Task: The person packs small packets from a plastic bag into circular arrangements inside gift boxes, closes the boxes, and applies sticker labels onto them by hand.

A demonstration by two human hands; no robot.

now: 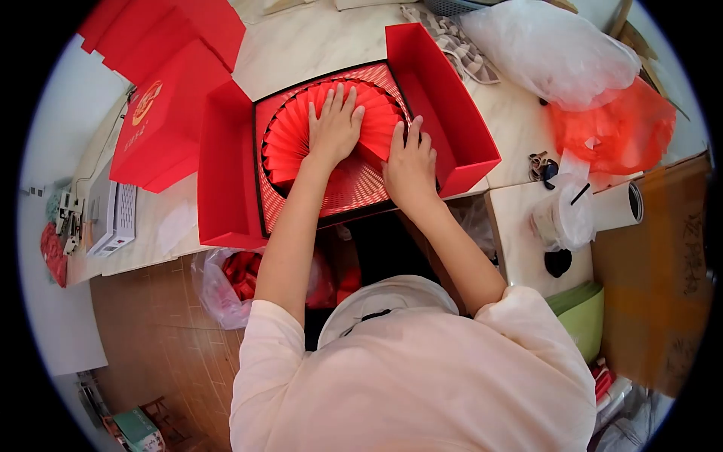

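An opened red box point(227, 162) with raised side flaps lies on the marble-patterned table in front of me. Inside its black-edged, patterned middle, red pleated pieces point(290, 132) fan out in an arc. My left hand point(334, 128) rests flat on the top of the fan, fingers spread. At the right end of the arc, my right hand point(410, 162) touches the last pleats with its fingers apart. The lower part of the ring shows the patterned base without pleats.
Stacked red boxes point(169, 113) stand at the left, near a laptop point(114, 215). To the right are a lidded cup point(561, 215), a white cylinder point(614, 207), a red plastic bag point(617, 132) and a cardboard box point(655, 271). Below the table hangs a bag of red pieces point(233, 282).
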